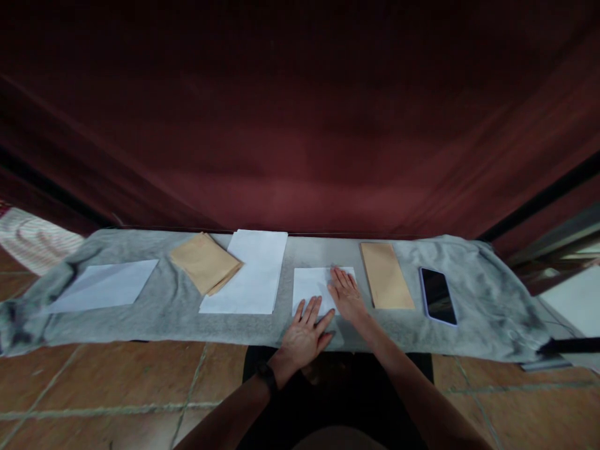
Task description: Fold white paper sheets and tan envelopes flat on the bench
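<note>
A white folded paper (312,284) lies on the grey cloth (403,325) straight in front of me. My left hand (305,334) rests flat on the paper's near edge, fingers spread, with a dark watch on the wrist. My right hand (347,294) presses flat on the paper's right part, fingers pointing away from me. Neither hand grips anything. Just right of the right hand lies a brown envelope (387,275).
A dark phone (437,295) lies right of the brown envelope. To the left lie a stack of white sheets (250,281), several brown envelopes (205,262) and another white sheet (104,285). A dark red curtain hangs behind. Tiled floor lies near me.
</note>
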The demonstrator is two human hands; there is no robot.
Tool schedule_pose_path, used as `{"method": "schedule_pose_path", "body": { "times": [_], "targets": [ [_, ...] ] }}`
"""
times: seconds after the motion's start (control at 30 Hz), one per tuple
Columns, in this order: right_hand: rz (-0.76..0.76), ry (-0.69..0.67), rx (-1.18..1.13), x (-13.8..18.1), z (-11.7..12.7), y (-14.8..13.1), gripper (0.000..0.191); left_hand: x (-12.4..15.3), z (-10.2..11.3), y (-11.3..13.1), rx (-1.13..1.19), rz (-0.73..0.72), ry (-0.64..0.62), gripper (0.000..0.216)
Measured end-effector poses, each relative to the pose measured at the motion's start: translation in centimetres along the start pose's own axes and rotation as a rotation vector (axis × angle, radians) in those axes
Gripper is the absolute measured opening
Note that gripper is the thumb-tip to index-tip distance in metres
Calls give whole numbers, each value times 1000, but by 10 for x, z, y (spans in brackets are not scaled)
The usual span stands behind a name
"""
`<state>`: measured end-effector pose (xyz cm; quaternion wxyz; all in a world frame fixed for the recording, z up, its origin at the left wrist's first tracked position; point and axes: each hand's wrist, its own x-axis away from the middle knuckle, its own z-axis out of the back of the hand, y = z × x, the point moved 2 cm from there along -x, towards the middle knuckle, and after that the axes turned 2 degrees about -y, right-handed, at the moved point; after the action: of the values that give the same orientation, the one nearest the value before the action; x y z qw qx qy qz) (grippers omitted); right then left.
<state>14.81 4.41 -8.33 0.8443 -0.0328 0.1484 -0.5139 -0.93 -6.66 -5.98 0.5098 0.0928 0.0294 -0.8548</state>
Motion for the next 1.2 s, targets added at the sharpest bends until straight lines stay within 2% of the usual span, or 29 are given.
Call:
{"method": "schedule_pose_path", "body": {
  "times": [0.1, 0.23, 0.37, 0.6, 0.7, 0.87, 1.0, 1.1, 1.2],
  "targets": [
    [57, -22, 6, 22, 1, -5, 53, 1, -1, 0, 8, -7, -6, 58],
    [7, 5, 31, 40, 5, -2, 53, -1, -7, -1, 8, 28, 12, 66],
    [-33, 65, 50, 47, 8, 1, 54, -11, -14, -10, 30, 147, 34, 74],
    [-49, 138, 105, 59, 5, 3, 58, -22, -23, -40, 120, 426, 71, 66],
    [-55, 147, 105, 62, 4, 5, 59, -21, -22, -44, 250, 538, 123, 61],
    [-66, 152, 86, 62, 5, 3, 58, -26, -14, -53, 580, 807, 168, 59],
    [-79, 152, 82, 62, 6, 2, 55, -35, -7, -72, 842, 979, 230, 42],
    [-84, 149, 76, 62, 6, 1, 55, -42, -4, -82, 962, 1032, 267, 23],
    [-91, 155, 64, 61, 8, 0, 55, -48, -1, -85, 1046, 1046, 294, 14]
  ]
}}
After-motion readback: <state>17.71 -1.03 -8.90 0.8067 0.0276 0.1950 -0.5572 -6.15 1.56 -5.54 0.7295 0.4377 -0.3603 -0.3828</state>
